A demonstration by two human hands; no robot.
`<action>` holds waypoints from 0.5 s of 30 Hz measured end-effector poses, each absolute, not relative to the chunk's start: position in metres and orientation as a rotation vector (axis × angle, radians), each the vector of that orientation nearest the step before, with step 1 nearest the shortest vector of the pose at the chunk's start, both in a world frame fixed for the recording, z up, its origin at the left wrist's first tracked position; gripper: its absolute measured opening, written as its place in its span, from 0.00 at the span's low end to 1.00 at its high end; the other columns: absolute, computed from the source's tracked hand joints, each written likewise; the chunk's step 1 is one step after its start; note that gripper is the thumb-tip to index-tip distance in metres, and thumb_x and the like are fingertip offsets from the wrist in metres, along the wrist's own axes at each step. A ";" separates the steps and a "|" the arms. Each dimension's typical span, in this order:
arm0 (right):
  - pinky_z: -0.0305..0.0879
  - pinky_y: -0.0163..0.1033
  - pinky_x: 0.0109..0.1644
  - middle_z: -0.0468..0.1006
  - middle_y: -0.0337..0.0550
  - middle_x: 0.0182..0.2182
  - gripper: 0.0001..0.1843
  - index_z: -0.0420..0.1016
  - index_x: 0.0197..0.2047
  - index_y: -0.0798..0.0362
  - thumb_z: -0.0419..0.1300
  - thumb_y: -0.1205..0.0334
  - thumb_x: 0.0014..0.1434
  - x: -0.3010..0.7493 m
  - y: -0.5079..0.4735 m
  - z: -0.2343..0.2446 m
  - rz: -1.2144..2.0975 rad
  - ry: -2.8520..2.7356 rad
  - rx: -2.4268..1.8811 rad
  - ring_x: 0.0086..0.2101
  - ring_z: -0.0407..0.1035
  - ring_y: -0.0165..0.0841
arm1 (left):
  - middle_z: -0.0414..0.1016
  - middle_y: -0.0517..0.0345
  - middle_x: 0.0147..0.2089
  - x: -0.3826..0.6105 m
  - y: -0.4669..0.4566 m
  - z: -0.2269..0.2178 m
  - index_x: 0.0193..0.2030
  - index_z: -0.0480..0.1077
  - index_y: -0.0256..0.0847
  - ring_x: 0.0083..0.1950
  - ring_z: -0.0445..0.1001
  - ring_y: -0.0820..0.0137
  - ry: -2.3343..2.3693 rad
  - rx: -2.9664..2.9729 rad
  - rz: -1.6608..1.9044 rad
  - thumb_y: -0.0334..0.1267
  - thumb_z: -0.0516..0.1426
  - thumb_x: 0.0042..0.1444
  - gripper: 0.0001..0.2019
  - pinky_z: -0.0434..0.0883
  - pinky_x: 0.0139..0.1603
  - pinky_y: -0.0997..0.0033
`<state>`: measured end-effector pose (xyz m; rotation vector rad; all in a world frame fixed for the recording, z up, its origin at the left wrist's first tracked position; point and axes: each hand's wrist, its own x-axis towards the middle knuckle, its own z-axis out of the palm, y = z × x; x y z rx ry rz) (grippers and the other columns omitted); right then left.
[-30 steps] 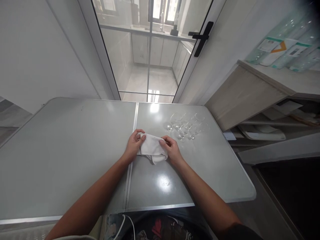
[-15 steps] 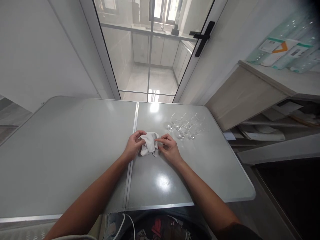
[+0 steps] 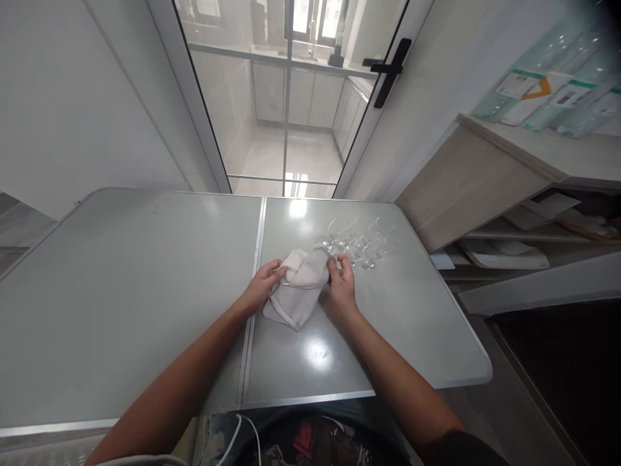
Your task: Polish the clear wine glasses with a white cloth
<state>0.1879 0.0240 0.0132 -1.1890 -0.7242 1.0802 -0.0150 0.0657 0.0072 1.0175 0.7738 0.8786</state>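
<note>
Cloth (image 3: 306,286), white and creased, is what I see held: left hand (image 3: 263,286) pinching its left edge, right hand (image 3: 342,286) pinching its right.

Labelled clear bottles (image 3: 557,97) sit atop the wood-grain cabinet (image 3: 460,178), beyond which stands a glass-paned door (image 3: 287,97).

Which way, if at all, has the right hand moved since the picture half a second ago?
Yes: judged against the metal seam, the right hand has shifted rightward, farther from it, and holds the white cloth by its edge.
</note>
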 end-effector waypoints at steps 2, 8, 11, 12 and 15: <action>0.61 0.34 0.30 0.72 0.32 0.28 0.19 0.66 0.42 0.45 0.67 0.43 0.62 0.187 0.027 0.014 1.208 -0.642 -1.123 0.27 0.65 0.30 | 0.74 0.57 0.36 -0.015 0.064 0.007 0.39 0.72 0.39 0.37 0.73 0.69 0.768 1.034 0.832 0.52 0.65 0.59 0.17 0.69 0.38 0.73; 0.67 0.38 0.38 0.79 0.35 0.35 0.29 0.66 0.54 0.42 0.70 0.62 0.51 0.190 0.028 0.019 1.354 -0.677 -1.002 0.33 0.71 0.35 | 0.77 0.60 0.39 -0.016 0.063 0.011 0.50 0.62 0.47 0.34 0.75 0.71 0.747 1.014 0.834 0.48 0.69 0.56 0.23 0.68 0.33 0.76; 0.64 0.38 0.36 0.76 0.36 0.33 0.25 0.70 0.48 0.45 0.64 0.66 0.46 0.193 0.025 0.026 1.386 -0.717 -0.951 0.33 0.69 0.36 | 0.77 0.62 0.38 -0.018 0.063 0.016 0.53 0.60 0.50 0.33 0.74 0.72 0.761 1.028 0.836 0.49 0.67 0.57 0.24 0.66 0.31 0.78; 0.62 0.37 0.34 0.74 0.36 0.32 0.23 0.70 0.46 0.45 0.63 0.67 0.44 0.194 0.024 0.028 1.404 -0.735 -0.933 0.32 0.67 0.35 | 0.76 0.63 0.35 -0.018 0.063 0.018 0.54 0.61 0.49 0.31 0.73 0.73 0.762 1.043 0.837 0.50 0.66 0.59 0.23 0.66 0.30 0.78; 0.57 0.36 0.31 0.68 0.35 0.29 0.19 0.68 0.41 0.45 0.63 0.66 0.43 0.196 0.019 0.033 1.451 -0.797 -0.886 0.29 0.62 0.34 | 0.75 0.62 0.31 -0.018 0.061 0.022 0.55 0.64 0.46 0.31 0.73 0.71 0.735 1.111 0.853 0.51 0.66 0.60 0.23 0.67 0.33 0.76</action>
